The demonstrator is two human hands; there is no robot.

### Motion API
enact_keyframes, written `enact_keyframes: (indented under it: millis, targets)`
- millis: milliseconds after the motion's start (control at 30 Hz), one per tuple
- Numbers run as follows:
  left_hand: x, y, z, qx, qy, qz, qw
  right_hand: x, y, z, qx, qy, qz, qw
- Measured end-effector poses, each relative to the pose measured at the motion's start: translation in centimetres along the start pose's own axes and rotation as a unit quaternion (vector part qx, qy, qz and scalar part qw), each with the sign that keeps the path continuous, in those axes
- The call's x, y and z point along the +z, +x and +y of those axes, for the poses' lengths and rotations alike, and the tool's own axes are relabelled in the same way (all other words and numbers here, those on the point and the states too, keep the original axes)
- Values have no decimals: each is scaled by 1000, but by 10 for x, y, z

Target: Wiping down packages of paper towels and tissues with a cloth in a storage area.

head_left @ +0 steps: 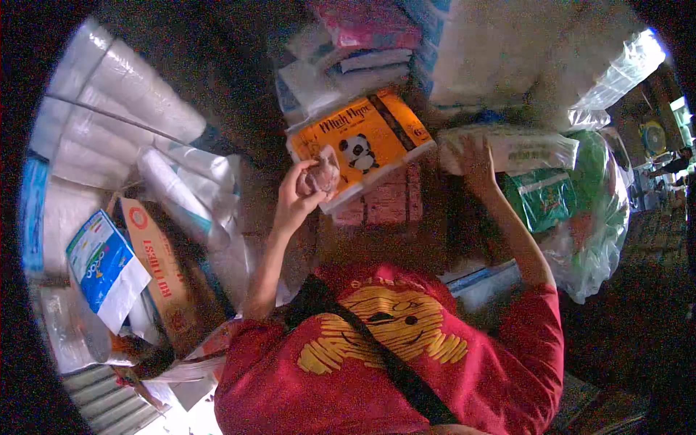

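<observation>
My left hand (296, 196) is closed on a crumpled, translucent pinkish plastic wad (320, 174), held against the lower left of an orange package (388, 134) with a panda picture. That package lies tilted over a pinkish wrapped pack (377, 199). At the right, my right hand (475, 163) rests with fingers spread on a flat white plastic package (540, 148); its fingertips are blurred. A green package (536, 199) sits just below that white one.
Stacked wrapped packs (355, 40) rise behind. Large white bundles (123, 101), a brown carton (159, 268) and a blue-white package (98, 257) crowd the left. A clear bag (602, 217) of goods stands right; another person (678, 163) is far right.
</observation>
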State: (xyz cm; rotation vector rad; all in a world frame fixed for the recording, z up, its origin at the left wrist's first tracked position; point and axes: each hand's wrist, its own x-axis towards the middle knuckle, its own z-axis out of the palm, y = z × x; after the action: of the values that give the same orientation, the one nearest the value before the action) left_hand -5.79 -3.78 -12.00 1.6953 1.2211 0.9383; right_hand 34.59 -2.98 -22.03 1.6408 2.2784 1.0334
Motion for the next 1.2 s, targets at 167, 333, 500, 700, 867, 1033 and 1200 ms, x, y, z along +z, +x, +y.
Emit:
enact_keyframes:
  millis: [167, 333, 500, 700, 867, 1033, 1200]
  targets:
    - [-10, 1, -17, 72, 33, -50, 996, -16, 13, 84, 120, 218, -113, 962]
    - [-27, -12, -57, 7, -85, 23, 996, -59, 13, 177, 200, 230, 185, 934]
    - [-36, -19, -14, -81, -187, 93, 975, -119, 21, 252, 275, 275, 384, 838]
    - [-38, 1, -26, -94, -175, 124, 972, -82, 4, 250, 308, 201, 348, 862]
    - [-25, 15, 16, 73, -121, 243, 960, -155, 57, 145, 330, 623, 262, 659]
    - [-16, 20, 70, 247, -213, 223, 918, -236, 107, 59, 118, 674, 404, 607]
    - [-28, 9, 125, 321, -18, 309, 895, -245, 109, 38, 14, 571, 407, 713]
